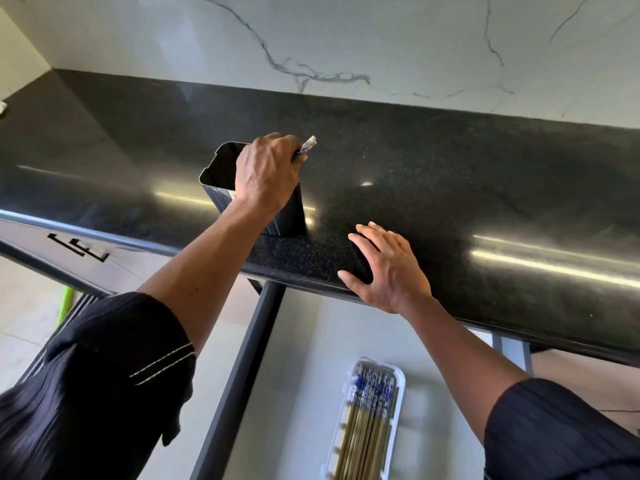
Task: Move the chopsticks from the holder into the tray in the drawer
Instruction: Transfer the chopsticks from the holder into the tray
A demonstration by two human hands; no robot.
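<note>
Spanning the view, the dark worktop (450,174) overhangs the open drawer (298,358), where the white tray (396,403) already holds chopsticks lying lengthwise, below and right of the black holder (221,174). The left hand (266,174) is nearer, fingers closed around the last chopsticks (309,144) at the holder's mouth. The right hand (388,268) rests flat, fingers spread, empty.

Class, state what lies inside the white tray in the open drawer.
The white tray holds a row of chopsticks with blue-patterned tops, lying lengthwise. Its near end is cut off by the picture's edge.
</note>
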